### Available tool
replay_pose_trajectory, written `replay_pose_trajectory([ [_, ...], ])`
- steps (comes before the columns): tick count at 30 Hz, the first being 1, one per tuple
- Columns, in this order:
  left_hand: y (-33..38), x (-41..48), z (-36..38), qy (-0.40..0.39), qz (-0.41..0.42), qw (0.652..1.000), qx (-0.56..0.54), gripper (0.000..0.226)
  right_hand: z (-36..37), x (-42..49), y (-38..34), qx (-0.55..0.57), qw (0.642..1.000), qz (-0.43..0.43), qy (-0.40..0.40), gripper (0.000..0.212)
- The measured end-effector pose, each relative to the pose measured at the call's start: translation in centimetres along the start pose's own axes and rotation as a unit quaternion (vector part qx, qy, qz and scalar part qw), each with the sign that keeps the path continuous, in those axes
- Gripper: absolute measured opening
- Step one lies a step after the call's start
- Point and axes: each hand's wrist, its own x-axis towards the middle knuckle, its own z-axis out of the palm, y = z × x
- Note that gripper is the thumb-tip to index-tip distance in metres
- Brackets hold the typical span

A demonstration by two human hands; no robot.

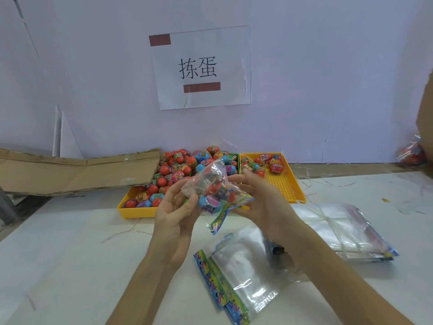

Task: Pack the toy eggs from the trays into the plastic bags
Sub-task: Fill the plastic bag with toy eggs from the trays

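Both hands grasp one filled plastic bag [212, 191] above the bench [70, 254]. The left hand [174, 212] pinches its left side, the right hand [260, 198] its right. Behind it, the yellow trays [300, 191] hold toy eggs [178, 170].

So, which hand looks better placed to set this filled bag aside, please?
Probably the right hand: it grips the filled bag near its printed header, on the side where a packed bag already lies.

glossy clear plastic bag [212, 184], matt cardboard [70, 170]
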Motion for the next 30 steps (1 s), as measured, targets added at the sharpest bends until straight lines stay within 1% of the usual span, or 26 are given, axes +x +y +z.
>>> replay_pose_trajectory([
  [2,-0.1,0.0,-0.1,-0.013,0.009,0.999,0.048,0.031,0.0,-0.1,0.2,-0.092,0.993,-0.069,0.026,0.01],
  [3,-0.3,-0.1,-0.1,-0.025,0.018,0.995,0.1,0.027,-0.1,-0.2,0.2,-0.133,0.984,-0.11,0.047,0.006],
  [5,-0.6,-0.2,-0.1,-0.04,0.04,0.976,0.21,0.021,-0.4,-0.2,0.0,-0.187,0.964,-0.176,0.071,0.011],
  [6,-0.8,-0.2,-0.1,-0.042,0.046,0.97,0.235,0.016,-0.5,-0.3,-0.3,-0.207,0.955,-0.202,0.07,0.013],
  [7,-0.8,-0.3,0.0,-0.045,0.05,0.97,0.234,0.015,-0.6,-0.4,-0.5,-0.232,0.944,-0.226,0.063,0.014],
  [9,-0.7,-0.4,0.1,-0.06,0.048,0.975,0.208,0.02,-0.7,-0.5,-0.7,-0.287,0.922,-0.257,0.04,0.016],
  [11,-0.6,-0.5,0.4,-0.065,0.055,0.973,0.214,0.032,-0.4,-0.6,-0.5,-0.323,0.907,-0.27,0.025,0.015],
  [12,-0.5,-0.6,0.5,-0.06,0.067,0.97,0.227,0.034,-0.3,-0.6,-0.3,-0.335,0.901,-0.275,0.024,0.014],
  [17,-0.2,-0.9,0.6,-0.033,0.143,0.953,0.266,0.022,-0.3,-0.6,0.0,-0.336,0.897,-0.286,0.026,0.013],
  [20,-0.1,-1.0,0.7,-0.03,0.167,0.943,0.285,0.005,-0.1,-0.8,-0.1,-0.336,0.895,-0.291,0.029,0.012],
  [21,-0.1,-0.9,0.7,-0.022,0.169,0.944,0.282,0.005,-0.1,-0.8,0.0,-0.332,0.898,-0.287,0.028,0.012],
  [25,-0.1,-0.9,0.7,0.012,0.175,0.945,0.277,0.016,0.1,-0.8,0.0,-0.31,0.91,-0.272,0.026,0.012],
  [27,-0.1,-1.0,0.9,0.013,0.185,0.941,0.282,0.021,0.2,-0.9,0.0,-0.306,0.91,-0.278,0.03,0.012],
  [30,-0.1,-1.2,1.2,0.011,0.197,0.94,0.279,0.022,0.3,-0.9,0.1,-0.303,0.909,-0.285,0.029,0.013],
])
